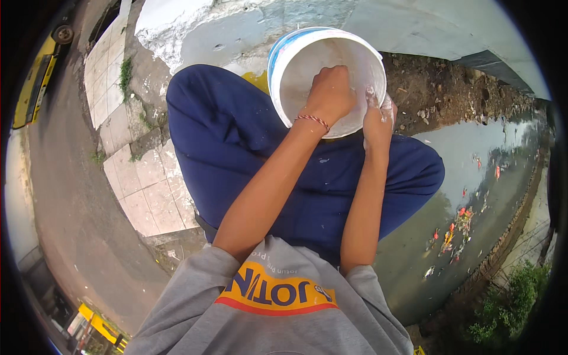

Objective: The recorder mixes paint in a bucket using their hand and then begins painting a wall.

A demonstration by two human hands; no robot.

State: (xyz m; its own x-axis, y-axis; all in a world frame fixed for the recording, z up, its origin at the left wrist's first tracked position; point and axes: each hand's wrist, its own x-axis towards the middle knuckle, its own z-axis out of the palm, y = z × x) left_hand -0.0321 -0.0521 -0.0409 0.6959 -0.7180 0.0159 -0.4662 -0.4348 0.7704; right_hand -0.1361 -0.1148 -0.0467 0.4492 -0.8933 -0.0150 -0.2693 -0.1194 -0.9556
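- A white bucket (307, 65) with a blue outer band is seen tilted toward the camera, resting above the lap against the blue trousers (236, 148).
- The left hand (331, 94) is placed inside the bucket, its fingers curled into a closed fist; whether anything is held in the fist cannot be told.
- A red and white string bracelet (312, 120) is worn on the left wrist, just at the near rim of the bucket.
- The right hand (378, 118) is closed over the bucket's rim at its right side, the fingers smeared with white.
- The inner wall of the bucket is coated in white.
- A grey shirt (195, 307) with an orange and red patch is seen at the lower edge.
- A paved walkway (142, 183) of pale slabs lies to the left, with a road (65, 195) beyond it.
- A pool of murky water (479, 171) with floating litter lies to the right, near a strip of bare soil (444, 89).
- A white-patched wall (248, 29) stands behind the bucket.
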